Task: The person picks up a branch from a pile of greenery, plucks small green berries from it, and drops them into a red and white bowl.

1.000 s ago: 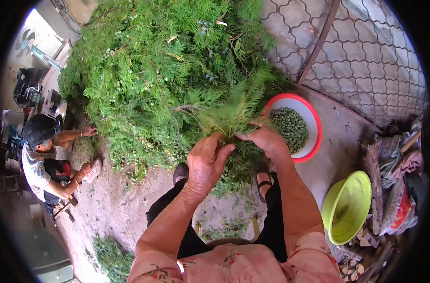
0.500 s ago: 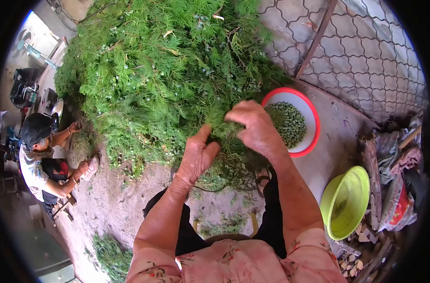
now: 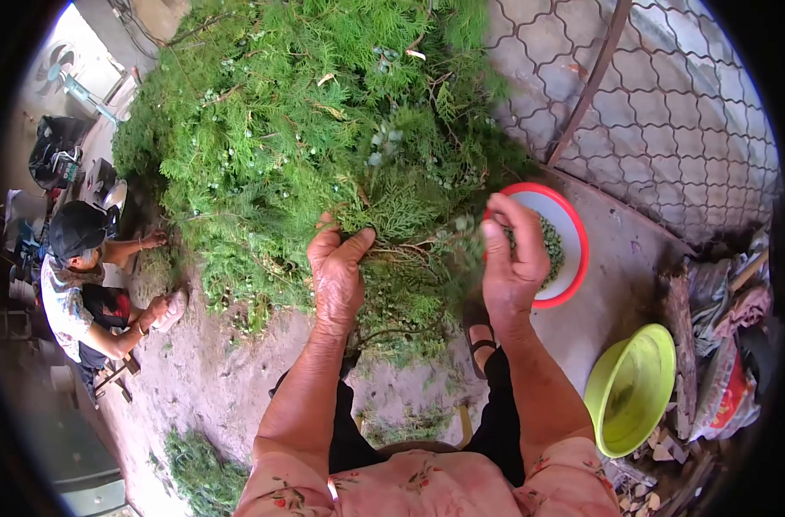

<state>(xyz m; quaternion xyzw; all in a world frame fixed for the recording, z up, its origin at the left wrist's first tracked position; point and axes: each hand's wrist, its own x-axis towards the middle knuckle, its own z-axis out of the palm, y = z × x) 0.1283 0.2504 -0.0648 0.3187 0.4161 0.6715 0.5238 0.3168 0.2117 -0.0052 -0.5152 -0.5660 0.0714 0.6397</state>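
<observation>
My left hand [image 3: 336, 274] is closed, thumb against fingers, on a leafy evergreen sprig [image 3: 401, 217] with flat, scale-like green foliage. To its right, my right hand [image 3: 515, 263] has its fingers curled toward the thumb beside the sprig's blurred right end; whatever it pinches is too small to make out. Just behind that hand is a white basin with a red rim [image 3: 584, 246], holding many small green seed cones [image 3: 552, 252], partly covered by the hand. A large heap of cut evergreen branches [image 3: 272, 129] bearing pale green cones spreads in front of both hands.
A lime-green tub [image 3: 601, 383] stands at the right near chopped wood [image 3: 668, 450] and sacks [image 3: 724, 383]. Wire mesh [image 3: 676, 112] leans at the upper right. Another person [image 3: 82, 284] sits low at the left, handling greenery. A smaller branch pile [image 3: 198, 470] lies at lower left.
My hands have moved apart: the right one shifted right toward the basin, the left one slightly left. More of the sprig now shows between them.
</observation>
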